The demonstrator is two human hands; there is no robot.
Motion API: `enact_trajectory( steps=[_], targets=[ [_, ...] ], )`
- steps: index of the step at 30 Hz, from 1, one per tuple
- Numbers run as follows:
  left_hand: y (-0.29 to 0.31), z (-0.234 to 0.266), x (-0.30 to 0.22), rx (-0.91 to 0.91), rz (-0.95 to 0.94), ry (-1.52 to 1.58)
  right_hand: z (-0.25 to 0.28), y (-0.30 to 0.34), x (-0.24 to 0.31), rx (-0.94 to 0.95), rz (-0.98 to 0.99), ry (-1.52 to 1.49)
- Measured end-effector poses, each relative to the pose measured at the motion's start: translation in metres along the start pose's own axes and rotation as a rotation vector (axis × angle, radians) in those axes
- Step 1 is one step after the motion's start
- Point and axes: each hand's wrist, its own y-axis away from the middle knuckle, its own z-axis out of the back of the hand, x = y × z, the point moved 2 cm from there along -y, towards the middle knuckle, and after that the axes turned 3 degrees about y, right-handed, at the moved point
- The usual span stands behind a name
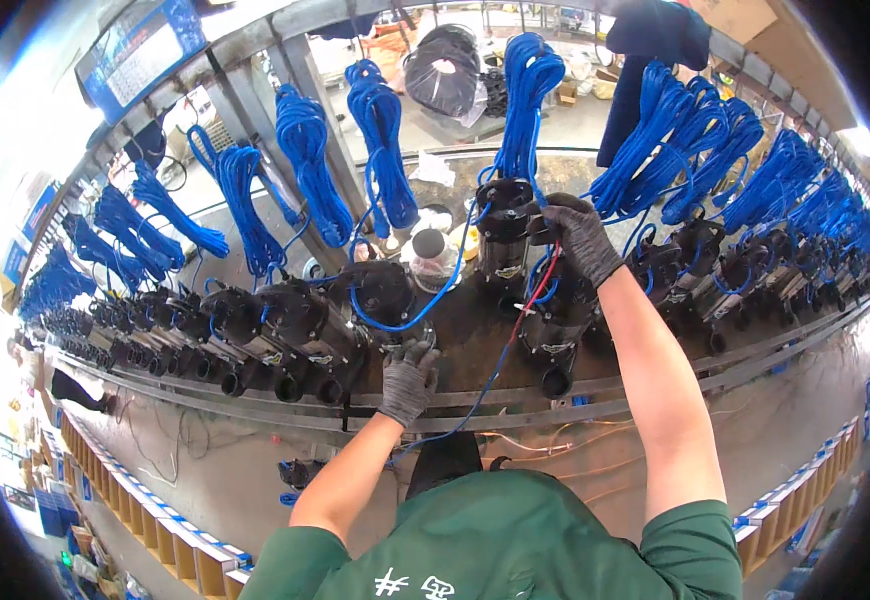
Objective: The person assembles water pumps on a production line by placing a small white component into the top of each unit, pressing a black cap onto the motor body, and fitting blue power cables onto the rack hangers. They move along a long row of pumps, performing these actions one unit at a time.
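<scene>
Both hands wear dark grey gloves. My left hand (410,385) has its fingers bent against the lower front of a black-topped pump (377,290), and part of its grip is hidden. My right hand (580,240) is closed beside the top of another pump (505,238) with a shiny metal body. A small dark thing shows at its fingertips, too covered to name. From near that hand a thin red wire (545,280) runs down and joins a blue one (493,375) toward my body. A blue cable (445,292) loops between the two pumps.
Rows of similar pumps (300,318) line the workbench (475,360) on both sides. Coiled blue cables (380,140) hang from the metal rail (255,45) above. A round container (433,262) stands between the pumps. Wires (595,455) trail over the floor, and cardboard boxes (185,555) form a row behind.
</scene>
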Motion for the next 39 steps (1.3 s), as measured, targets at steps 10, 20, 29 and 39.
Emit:
enact_trajectory(
  steps=[10, 20, 29, 39],
  targets=[
    [-0.121, 0.071, 0.008, 0.293, -0.392, -0.507, -0.013, 0.002, 0.002, -0.03, -0.059, 0.216],
    [-0.204, 0.135, 0.095, -0.048, 0.26, -0.022, -0.005, -0.005, -0.006, 0.044, -0.04, 0.325],
    [-0.203, 0.116, 0.067, 0.13, 0.393, -0.157, -0.028, 0.025, 0.005, -0.118, 0.219, 0.686],
    [-0.191, 0.107, 0.062, -0.145, 0.433, -0.301, 0.134, 0.086, 0.075, -0.809, 0.187, 0.228]
  ],
)
